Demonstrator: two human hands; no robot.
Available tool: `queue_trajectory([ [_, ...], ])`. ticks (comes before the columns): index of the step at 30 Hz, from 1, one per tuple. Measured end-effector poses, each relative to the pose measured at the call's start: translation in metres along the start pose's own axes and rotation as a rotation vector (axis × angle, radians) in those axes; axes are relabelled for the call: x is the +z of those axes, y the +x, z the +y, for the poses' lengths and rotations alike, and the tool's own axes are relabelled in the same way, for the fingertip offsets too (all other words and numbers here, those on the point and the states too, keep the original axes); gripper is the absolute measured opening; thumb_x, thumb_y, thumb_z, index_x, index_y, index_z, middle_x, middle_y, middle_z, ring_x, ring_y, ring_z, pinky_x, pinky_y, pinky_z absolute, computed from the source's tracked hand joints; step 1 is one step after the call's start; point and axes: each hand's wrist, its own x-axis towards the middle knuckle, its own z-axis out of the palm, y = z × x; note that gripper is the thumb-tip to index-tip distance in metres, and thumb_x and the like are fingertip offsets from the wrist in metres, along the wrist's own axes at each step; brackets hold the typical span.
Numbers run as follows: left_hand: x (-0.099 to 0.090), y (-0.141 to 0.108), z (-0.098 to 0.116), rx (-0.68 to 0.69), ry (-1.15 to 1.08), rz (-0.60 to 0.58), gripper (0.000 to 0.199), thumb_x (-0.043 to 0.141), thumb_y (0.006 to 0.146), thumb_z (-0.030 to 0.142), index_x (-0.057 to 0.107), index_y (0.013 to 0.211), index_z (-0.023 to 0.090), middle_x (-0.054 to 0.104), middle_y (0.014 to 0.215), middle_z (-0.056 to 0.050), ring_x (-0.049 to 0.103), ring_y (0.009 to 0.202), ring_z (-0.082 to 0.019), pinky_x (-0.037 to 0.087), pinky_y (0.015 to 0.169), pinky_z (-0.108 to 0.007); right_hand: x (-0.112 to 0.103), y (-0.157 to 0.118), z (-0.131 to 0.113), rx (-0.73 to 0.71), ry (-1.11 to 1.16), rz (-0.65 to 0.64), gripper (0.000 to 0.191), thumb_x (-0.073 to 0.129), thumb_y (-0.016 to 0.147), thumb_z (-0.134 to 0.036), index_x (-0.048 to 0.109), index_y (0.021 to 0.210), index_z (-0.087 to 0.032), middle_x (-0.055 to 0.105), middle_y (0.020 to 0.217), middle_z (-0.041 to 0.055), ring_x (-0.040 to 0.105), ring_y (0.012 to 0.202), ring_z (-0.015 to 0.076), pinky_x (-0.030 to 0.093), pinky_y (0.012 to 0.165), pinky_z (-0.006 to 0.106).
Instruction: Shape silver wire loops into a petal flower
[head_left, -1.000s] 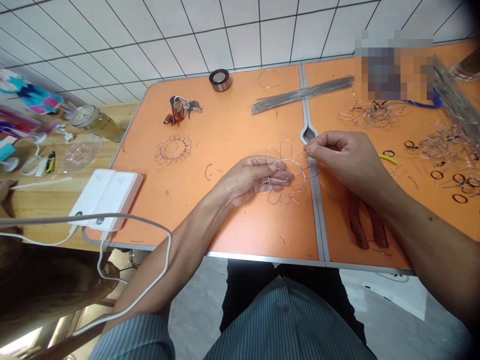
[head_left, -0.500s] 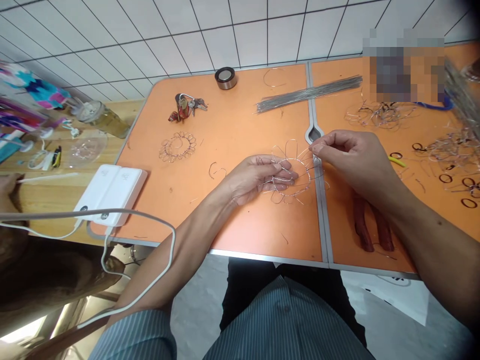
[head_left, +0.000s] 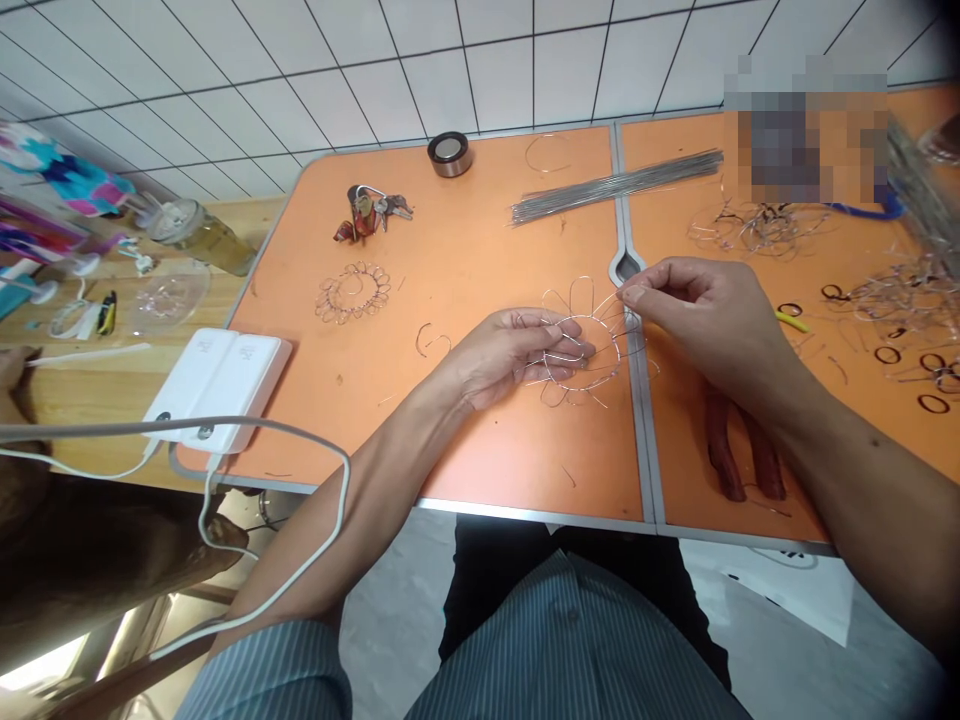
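A round wire frame with loops around its rim (head_left: 619, 352) is pinched between the fingers of my left hand (head_left: 517, 350), above the orange table (head_left: 487, 460). At the frame's upper right, the thumb and forefinger of my right hand (head_left: 694, 305) close on a thin wire of it. Red-handled pliers (head_left: 724, 455) lie partly under my right forearm. A similar looped wire ring (head_left: 352, 293) rests on the left of the table. Short curved wire pieces (head_left: 426, 342) lie beside my left wrist.
Behind my hands lie a bundle of straight wires (head_left: 615, 187), a round metal tin (head_left: 450, 154) and keys (head_left: 379, 208). Tangled wires (head_left: 772, 230) and dark rings (head_left: 934, 403) are at right. White power banks (head_left: 217, 385) with a cable sit at left. Another person's hand (head_left: 13, 368) shows far left.
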Motion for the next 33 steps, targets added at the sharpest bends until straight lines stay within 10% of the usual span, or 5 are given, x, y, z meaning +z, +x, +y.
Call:
queue_trajectory([
  [33, -0.0011, -0.0011, -0.001, 0.002, 0.021, -0.005, 0.013, 0.092, 0.102, 0.027, 0.091, 0.107, 0.015, 0.095, 0.114, -0.017, 0.092, 0.106, -0.027, 0.07, 0.102, -0.04, 0.0025, 0.0007, 0.0011, -0.019, 0.038, 0.033, 0.015, 0.085, 0.092, -0.03, 0.081, 0.077, -0.03, 0.081, 0.085, 0.0043, 0.074, 0.087, 0.0281, 0.059, 0.077, 0.043],
])
